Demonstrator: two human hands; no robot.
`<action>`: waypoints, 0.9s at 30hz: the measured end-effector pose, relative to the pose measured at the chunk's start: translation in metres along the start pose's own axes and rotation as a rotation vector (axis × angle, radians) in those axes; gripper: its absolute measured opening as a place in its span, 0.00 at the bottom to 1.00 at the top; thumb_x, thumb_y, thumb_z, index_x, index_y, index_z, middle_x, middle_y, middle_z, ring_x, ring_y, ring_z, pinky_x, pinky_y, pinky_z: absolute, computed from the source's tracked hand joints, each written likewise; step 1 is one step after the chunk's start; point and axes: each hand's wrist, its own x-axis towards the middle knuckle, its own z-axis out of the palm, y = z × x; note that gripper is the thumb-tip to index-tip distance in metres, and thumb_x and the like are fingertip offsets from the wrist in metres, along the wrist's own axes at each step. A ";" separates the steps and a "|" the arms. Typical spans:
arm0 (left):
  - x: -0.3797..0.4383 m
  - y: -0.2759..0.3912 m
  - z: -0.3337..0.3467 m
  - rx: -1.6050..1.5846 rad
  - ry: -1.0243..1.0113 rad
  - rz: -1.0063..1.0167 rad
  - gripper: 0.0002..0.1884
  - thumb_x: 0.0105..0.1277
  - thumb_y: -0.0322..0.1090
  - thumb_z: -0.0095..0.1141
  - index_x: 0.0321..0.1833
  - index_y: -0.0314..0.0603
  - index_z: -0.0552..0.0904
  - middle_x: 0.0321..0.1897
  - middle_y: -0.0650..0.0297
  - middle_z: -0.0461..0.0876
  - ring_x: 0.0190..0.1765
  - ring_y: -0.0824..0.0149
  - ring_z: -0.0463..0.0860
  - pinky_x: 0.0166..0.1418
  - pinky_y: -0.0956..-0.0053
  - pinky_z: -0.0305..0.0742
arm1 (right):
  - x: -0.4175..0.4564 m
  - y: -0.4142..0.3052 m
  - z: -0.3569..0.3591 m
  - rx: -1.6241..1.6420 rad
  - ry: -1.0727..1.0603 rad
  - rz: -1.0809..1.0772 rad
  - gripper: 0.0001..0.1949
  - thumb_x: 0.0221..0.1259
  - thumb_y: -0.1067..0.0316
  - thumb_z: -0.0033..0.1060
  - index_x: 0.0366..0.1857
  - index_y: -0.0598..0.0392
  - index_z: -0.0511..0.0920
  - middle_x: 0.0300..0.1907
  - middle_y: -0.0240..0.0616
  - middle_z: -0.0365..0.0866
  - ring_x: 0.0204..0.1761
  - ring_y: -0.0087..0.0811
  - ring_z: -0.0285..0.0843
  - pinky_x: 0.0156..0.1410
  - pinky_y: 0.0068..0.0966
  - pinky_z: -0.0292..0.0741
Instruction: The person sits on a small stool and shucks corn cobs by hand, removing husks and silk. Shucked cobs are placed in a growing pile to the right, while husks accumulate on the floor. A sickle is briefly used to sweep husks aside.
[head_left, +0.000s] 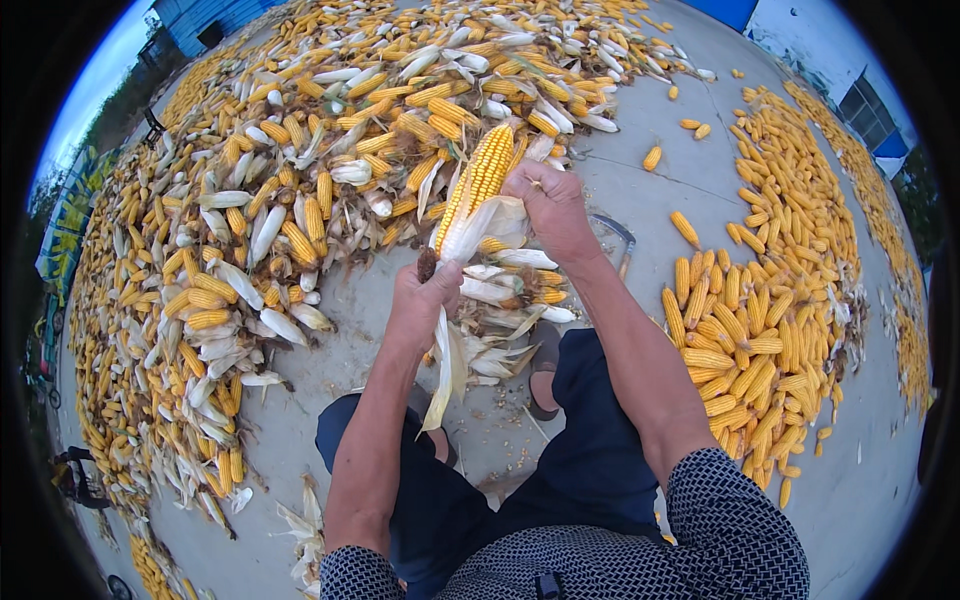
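Observation:
An ear of corn points up and away from me, its yellow kernels bare over the upper part. Pale husk still wraps its lower part. My left hand grips the ear near its base, where a dark brown tuft sticks out by the thumb. A long strip of husk hangs below that hand. Closed in a fist beside the ear's right side, my right hand pinches a piece of husk that pulls away from the kernels.
A large heap of partly husked corn spreads ahead and left. Husked ears form a pile on the right. A sickle lies on the concrete floor beyond my right forearm. Loose husks and ears lie between my feet.

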 end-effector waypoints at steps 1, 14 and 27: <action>0.003 0.002 -0.008 -0.080 -0.047 -0.018 0.16 0.79 0.44 0.70 0.49 0.36 0.86 0.31 0.70 0.82 0.28 0.76 0.76 0.31 0.75 0.68 | -0.006 -0.001 0.008 -0.101 -0.093 -0.043 0.07 0.80 0.72 0.60 0.37 0.56 0.84 0.28 0.31 0.80 0.32 0.19 0.74 0.41 0.24 0.75; 0.007 -0.012 -0.002 -0.312 0.198 0.200 0.20 0.84 0.47 0.59 0.67 0.40 0.82 0.52 0.60 0.89 0.49 0.64 0.91 0.53 0.65 0.89 | -0.051 -0.016 0.074 -0.195 -0.605 -0.222 0.01 0.69 0.75 0.64 0.39 0.57 0.82 0.32 0.52 0.82 0.36 0.54 0.84 0.45 0.41 0.80; 0.001 0.008 0.001 -0.455 0.271 0.202 0.27 0.86 0.53 0.45 0.67 0.36 0.83 0.52 0.53 0.91 0.51 0.58 0.91 0.58 0.61 0.88 | -0.055 -0.021 0.076 -0.271 -0.588 -0.156 0.08 0.63 0.82 0.59 0.41 0.55 0.81 0.33 0.52 0.83 0.37 0.52 0.87 0.44 0.40 0.81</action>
